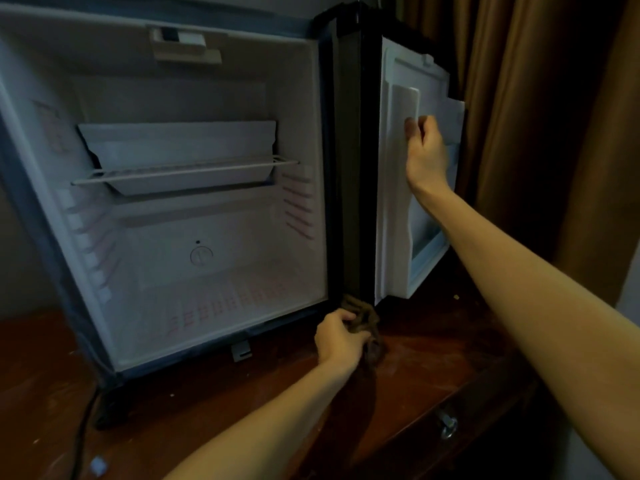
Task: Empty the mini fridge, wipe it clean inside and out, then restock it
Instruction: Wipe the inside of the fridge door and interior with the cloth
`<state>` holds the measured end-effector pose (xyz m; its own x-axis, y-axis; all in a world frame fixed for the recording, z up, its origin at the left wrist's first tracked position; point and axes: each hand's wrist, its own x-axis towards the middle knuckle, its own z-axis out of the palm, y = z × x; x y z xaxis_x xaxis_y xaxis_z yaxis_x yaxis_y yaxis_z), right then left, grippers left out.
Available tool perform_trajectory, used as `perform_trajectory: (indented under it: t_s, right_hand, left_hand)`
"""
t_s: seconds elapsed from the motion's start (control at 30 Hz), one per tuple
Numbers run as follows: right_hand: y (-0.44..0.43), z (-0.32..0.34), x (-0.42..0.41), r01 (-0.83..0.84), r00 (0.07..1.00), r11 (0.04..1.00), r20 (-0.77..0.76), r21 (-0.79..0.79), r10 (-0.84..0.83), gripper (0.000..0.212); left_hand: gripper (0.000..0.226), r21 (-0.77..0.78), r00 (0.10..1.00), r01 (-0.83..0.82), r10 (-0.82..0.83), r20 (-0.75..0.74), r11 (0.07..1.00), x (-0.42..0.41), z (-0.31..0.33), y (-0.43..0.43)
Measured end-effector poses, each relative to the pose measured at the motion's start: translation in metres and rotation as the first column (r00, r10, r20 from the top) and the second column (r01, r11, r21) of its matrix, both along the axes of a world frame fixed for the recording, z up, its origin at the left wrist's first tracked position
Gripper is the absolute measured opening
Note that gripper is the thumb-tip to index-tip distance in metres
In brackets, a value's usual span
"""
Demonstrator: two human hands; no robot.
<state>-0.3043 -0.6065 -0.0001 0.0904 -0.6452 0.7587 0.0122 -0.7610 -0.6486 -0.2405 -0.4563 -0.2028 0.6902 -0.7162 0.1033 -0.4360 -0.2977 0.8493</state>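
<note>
Gripping a crumpled brown cloth [367, 323], the left hand [337, 337] holds it at the bottom hinge corner of the small dark-cased, white-lined mini fridge [173, 98]. The fridge stands open on a reddish-brown wooden top [415, 358], holding no food or drink. The right hand [424, 150] curls its fingers round a raised white moulding on the inside of the fridge's open door [398, 237]. The likely trouble is at that hinge: if the right hand lets the door swing inward, the gap could nip the cloth or the left fingers. A hard push might also slide the fridge on the polished wood. The picture is dim and blurred, so dirt inside the fridge is hard to judge. The door's outer face is hidden, and a dark power cord [81, 441] below the fridge's left corner runs out of frame.
</note>
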Motion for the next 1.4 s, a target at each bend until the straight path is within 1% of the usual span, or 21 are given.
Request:
perform_trajectory:
  t_s: [0.03,0.07,0.1,0.13,0.2,0.23,0.3,0.37,0.47,0.53,0.6,0.63,0.8,0.9,1.03,1.13,1.23,1.27,1.3,1.37,1.4]
  right_hand:
    - [0.0,-0.001,-0.001,-0.009,1.0,1.0,-0.01,-0.002,0.009,0.02]
    - [0.0,0.0,-0.003,-0.019,1.0,1.0,-0.021,-0.009,0.018,0.02]
    - [0.0,0.001,-0.004,-0.025,0.999,1.0,-0.028,-0.016,0.024,0.02]
    - [0.0,0.002,-0.006,-0.03,0.999,0.999,-0.031,-0.017,0.029,0.02]
    - [0.0,0.002,-0.007,-0.036,0.999,0.999,-0.035,-0.015,0.035,0.023]
    - [0.001,0.002,-0.006,-0.035,0.999,0.999,-0.034,-0.015,0.035,0.025]
    - [0.002,0.001,-0.005,-0.029,1.0,0.999,-0.011,-0.019,0.029,0.027]
    - [0.001,-0.001,-0.004,-0.024,1.0,0.999,0.015,-0.036,0.025,0.029]
    - [-0.002,-0.002,-0.006,-0.032,0.999,0.998,0.018,-0.057,0.033,0.025]
    - [-0.004,-0.003,-0.006,-0.02,1.0,0.997,0.013,-0.074,0.022,0.021]
    - [-0.006,-0.004,-0.005,-0.029,0.999,0.995,0.024,-0.09,0.031,0.02]
    - [-0.006,-0.005,-0.005,-0.033,0.999,0.995,0.032,-0.095,0.036,0.02]
    - [-0.006,-0.006,-0.006,-0.032,0.999,0.994,0.019,-0.108,0.034,0.02]
    - [-0.003,-0.005,-0.008,-0.041,0.999,0.993,0.013,-0.108,0.042,0.02]
    - [-0.002,-0.004,-0.008,-0.047,0.999,0.995,0.003,-0.088,0.048,0.02]
    - [-0.001,-0.003,-0.01,-0.038,0.999,0.996,-0.013,-0.084,0.037,0.019]
    - [0.0,-0.003,-0.01,-0.031,1.0,0.997,-0.006,-0.077,0.031,0.019]
    - [0.001,-0.003,-0.01,-0.023,1.0,0.997,-0.003,-0.08,0.023,0.019]
    - [0.002,-0.003,-0.009,-0.013,1.0,0.996,-0.002,-0.086,0.013,0.019]
    - [0.002,-0.004,-0.007,0.006,1.0,0.995,0.005,-0.095,-0.005,0.019]
    - [0.002,-0.004,-0.008,0.011,1.0,0.995,0.009,-0.099,-0.01,0.019]
  left_hand:
    - [0.032,-0.076,0.997,0.071,-0.074,-0.038,0.995,-0.006,0.005,0.003]
    - [0.029,-0.204,0.991,0.1,-0.116,-0.067,0.974,-0.011,0.016,0.006]
    - [0.029,-0.35,0.993,0.072,-0.102,-0.067,0.934,-0.011,0.034,0.003]
    - [0.032,-0.476,1.0,0.007,-0.02,-0.023,0.879,-0.007,0.056,0.0]
    - [0.035,-0.668,0.957,-0.034,0.218,0.194,0.744,0.009,0.108,-0.006]
    - [0.037,-0.727,0.895,0.019,0.313,0.319,0.686,0.018,0.134,-0.008]
    - [0.039,-0.759,0.756,0.146,0.424,0.499,0.634,0.031,0.178,-0.018]
    - [0.037,-0.74,0.633,0.241,0.476,0.61,0.628,0.032,0.213,-0.029]
    - [0.039,-0.649,0.457,0.356,0.48,0.749,0.673,0.03,0.241,-0.048]
    - [0.043,-0.546,0.316,0.411,0.447,0.837,0.73,0.037,0.233,-0.059]
    - [0.038,-0.461,0.164,0.454,0.437,0.884,0.762,0.044,0.205,-0.067]
    - [0.038,-0.437,0.119,0.462,0.434,0.893,0.772,0.046,0.191,-0.069]
    - [0.028,-0.423,0.014,0.466,0.472,0.881,0.777,0.055,0.179,-0.069]
    - [0.021,-0.363,-0.034,0.492,0.434,0.9,0.792,0.06,0.167,-0.065]
    - [0.02,-0.244,-0.099,0.519,0.341,0.935,0.819,0.067,0.102,-0.062]
    - [0.029,-0.117,-0.166,0.53,0.238,0.957,0.84,0.064,0.052,-0.053]
    - [0.036,0.047,-0.272,0.499,0.105,0.957,0.865,0.061,0.051,-0.044]
    - [0.032,0.04,-0.259,0.511,0.109,0.96,0.858,0.061,0.064,-0.045]
    - [0.024,-0.018,-0.187,0.542,0.141,0.972,0.84,0.06,0.084,-0.046]
    - [0.016,-0.284,0.074,0.578,0.298,0.952,0.765,0.057,0.143,-0.051]
    - [0.018,-0.414,0.164,0.557,0.393,0.905,0.72,0.054,0.181,-0.055]
